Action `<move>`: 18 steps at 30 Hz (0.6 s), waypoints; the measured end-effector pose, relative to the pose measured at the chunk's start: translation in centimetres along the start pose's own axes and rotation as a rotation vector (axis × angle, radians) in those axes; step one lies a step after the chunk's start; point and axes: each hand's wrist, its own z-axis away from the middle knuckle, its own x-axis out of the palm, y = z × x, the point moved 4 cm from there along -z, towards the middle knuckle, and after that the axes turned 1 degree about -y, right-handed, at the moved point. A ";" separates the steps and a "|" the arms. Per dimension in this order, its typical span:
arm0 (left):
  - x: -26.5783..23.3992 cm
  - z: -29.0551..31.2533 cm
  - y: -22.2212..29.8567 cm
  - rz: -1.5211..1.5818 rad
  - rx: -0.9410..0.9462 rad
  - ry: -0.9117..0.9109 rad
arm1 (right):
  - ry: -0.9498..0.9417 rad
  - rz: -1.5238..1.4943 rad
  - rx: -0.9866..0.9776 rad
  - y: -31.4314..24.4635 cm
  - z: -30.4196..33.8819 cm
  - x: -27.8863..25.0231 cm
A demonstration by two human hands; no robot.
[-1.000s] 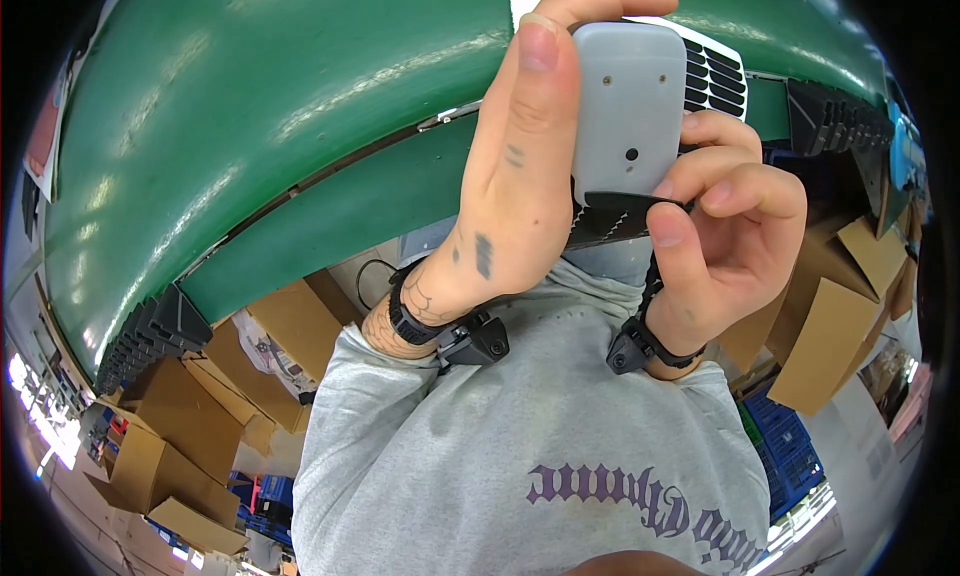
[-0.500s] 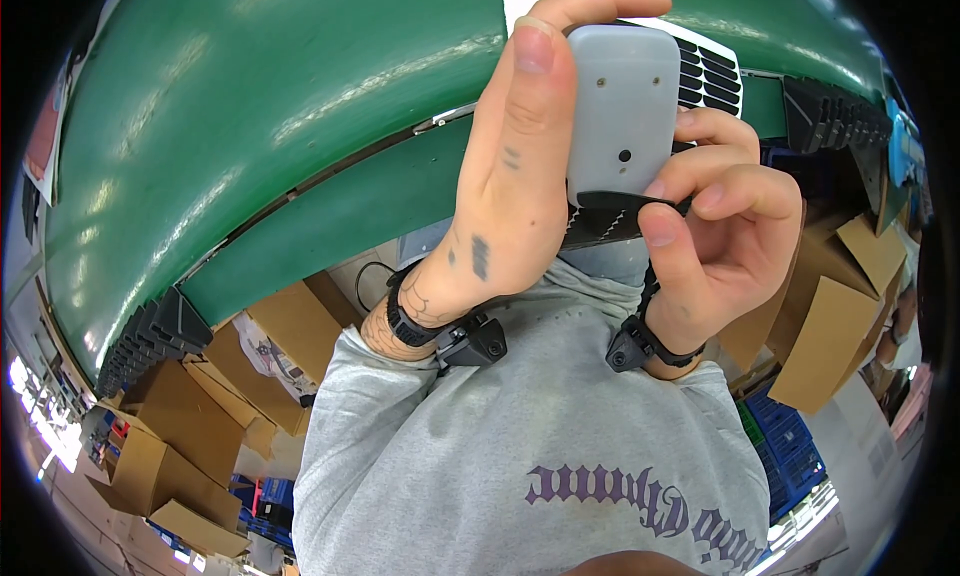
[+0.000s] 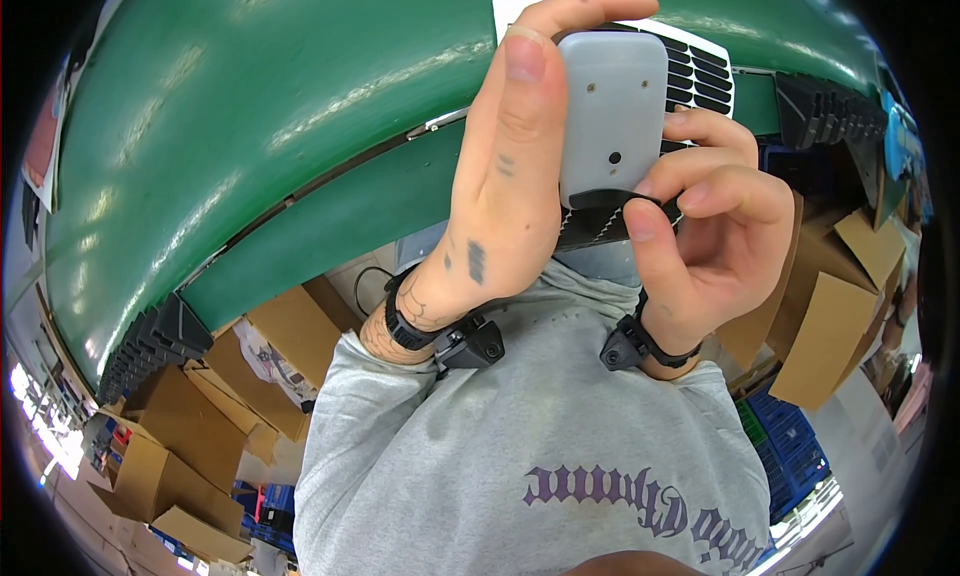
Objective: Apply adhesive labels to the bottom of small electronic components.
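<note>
My left hand (image 3: 508, 166) grips a pale grey plastic casing (image 3: 613, 121) with rounded corners, holding it upright. Its thumb runs along the casing's left side, and a finger bends over the top. Two small screw holes and a dark round hole show on the face toward me. Along the lower end lies a thin black strip (image 3: 603, 198) with a curved edge. My right hand (image 3: 722, 221) pinches the strip's right end between thumb and fingertips. Behind the casing is a white sheet (image 3: 712, 76) bearing rows of black oblong stickers, partly hidden by my hands.
A green worktable (image 3: 330, 86) spans the far side. Black stacked holders sit along its edge at left (image 3: 155, 346) and right (image 3: 825, 114). Open cardboard boxes (image 3: 190, 426) stand on both sides, with a blue crate (image 3: 785, 446) at lower right.
The casing and both hands appear slightly further left and lower, while the whole view has shifted a little too. Both hands keep their hold, and the strip stays at the casing's lower end.
</note>
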 end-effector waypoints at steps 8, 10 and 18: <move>-0.6 -0.3 0.2 -0.074 0.047 -0.039 | 0.011 0.122 -0.032 -0.5 -0.3 0.1; -0.6 -0.3 0.2 -0.094 0.063 -0.034 | 0.031 0.153 -0.033 -0.7 -0.3 0.2; -0.7 -0.5 -1.1 -0.127 0.015 -0.063 | 0.045 0.292 0.019 -1.7 -0.2 0.1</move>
